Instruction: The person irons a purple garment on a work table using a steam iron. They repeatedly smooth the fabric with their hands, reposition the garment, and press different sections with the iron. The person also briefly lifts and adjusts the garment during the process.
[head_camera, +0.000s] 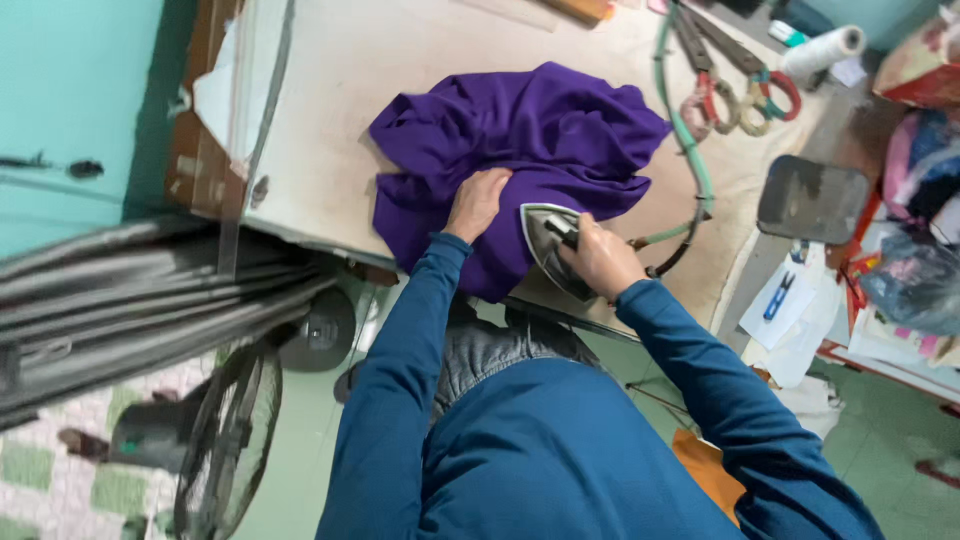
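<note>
A crumpled purple cloth (520, 140) lies on a cream padded table (380, 60). My left hand (476, 203) presses flat on the near part of the cloth, fingers spread over the fabric. My right hand (600, 258) grips the handle of a metal iron (545, 240), whose pointed tip rests on the cloth's near edge right beside my left hand. A green cord (685, 130) runs from the iron across the table to the far side.
Large scissors (715, 60) with wrapped handles and a white thread spool (825, 48) lie at the far right. A dark flat pad (812, 198), papers and bags crowd the right side. A floor fan (225, 440) stands at lower left beside grey bars.
</note>
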